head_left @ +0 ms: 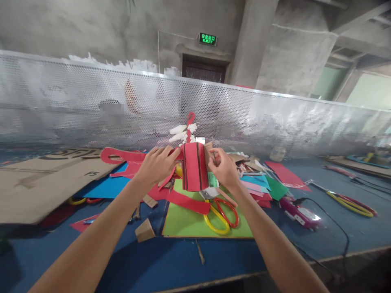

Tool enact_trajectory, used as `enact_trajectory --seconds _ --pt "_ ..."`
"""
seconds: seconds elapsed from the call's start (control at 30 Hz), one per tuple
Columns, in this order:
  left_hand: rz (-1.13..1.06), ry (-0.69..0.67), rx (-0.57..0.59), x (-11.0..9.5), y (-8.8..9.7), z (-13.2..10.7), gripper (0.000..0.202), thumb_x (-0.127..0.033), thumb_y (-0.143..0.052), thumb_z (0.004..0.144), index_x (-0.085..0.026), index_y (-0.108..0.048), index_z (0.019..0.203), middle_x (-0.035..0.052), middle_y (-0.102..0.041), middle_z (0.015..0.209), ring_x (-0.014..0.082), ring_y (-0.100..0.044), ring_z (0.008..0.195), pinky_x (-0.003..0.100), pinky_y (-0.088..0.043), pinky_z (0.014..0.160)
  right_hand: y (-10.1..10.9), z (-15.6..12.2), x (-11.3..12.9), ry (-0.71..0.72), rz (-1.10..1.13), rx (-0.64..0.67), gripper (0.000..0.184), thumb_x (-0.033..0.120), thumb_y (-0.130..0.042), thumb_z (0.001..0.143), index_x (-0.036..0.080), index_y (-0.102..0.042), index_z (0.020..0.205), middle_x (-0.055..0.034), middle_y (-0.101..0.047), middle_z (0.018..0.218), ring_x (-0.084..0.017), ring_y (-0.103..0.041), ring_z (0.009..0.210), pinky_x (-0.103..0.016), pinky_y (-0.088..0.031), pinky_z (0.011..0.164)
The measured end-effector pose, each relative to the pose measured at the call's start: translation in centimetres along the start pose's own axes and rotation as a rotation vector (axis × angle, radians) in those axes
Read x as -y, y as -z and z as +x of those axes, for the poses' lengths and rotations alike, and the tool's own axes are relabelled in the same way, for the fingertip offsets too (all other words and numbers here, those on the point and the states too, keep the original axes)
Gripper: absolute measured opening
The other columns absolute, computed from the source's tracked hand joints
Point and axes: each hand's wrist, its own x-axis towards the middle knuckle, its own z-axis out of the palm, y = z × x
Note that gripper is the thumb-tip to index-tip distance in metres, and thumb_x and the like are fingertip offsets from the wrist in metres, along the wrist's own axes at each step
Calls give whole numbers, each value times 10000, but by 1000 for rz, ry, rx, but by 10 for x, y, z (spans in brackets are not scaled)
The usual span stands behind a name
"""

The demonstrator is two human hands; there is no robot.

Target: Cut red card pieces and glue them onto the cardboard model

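A red paper craft (194, 166) with dark vertical stripes is held upright above the table. A red loop and white paper bits stick out of its top. My left hand (156, 164) grips its left side, fingers closed on the red paper. My right hand (223, 167) pinches its right side, where a brown cardboard piece shows behind. Below them lies a green sheet (180, 221) with red and yellow scissors (220, 215) on it and a red paper strip (187, 202).
Coloured paper sheets (259, 183) and red offcuts (122, 156) litter the blue table (171, 264). Flat cardboard (39, 179) lies at left. A purple glue gun (301, 213) with cable is at right. A perforated metal screen (76, 106) runs behind.
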Motion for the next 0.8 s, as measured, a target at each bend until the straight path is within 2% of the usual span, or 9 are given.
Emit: enact_trajectory --seconds 0.1,0.43,0.8 --pt "0 -23 -41 0 1 0 306 -271 -510 994 -184 -616 1268 127 -690 1094 300 -678 983 425 -478 854 -1 -1 -2 11 -21 -5 265 246 -553 870 202 -642 1115 32 -575 719 -138 -510 587 -258 -388 644" --pt "-51 -9 -90 0 -5 -1 308 -303 -554 985 -196 -624 1265 127 -693 1082 295 -682 970 418 -472 855 -2 0 -4 4 -27 -38 278 233 -562 861 206 -647 1125 9 -637 755 -156 -568 628 -273 -425 672" --pt "39 -30 -61 0 -2 -2 321 -279 -520 996 -165 -598 1285 123 -690 1136 292 -672 970 416 -466 846 -3 -2 -2 12 -9 -34 273 238 -571 866 210 -647 1126 22 -615 705 -155 -572 598 -274 -439 645"
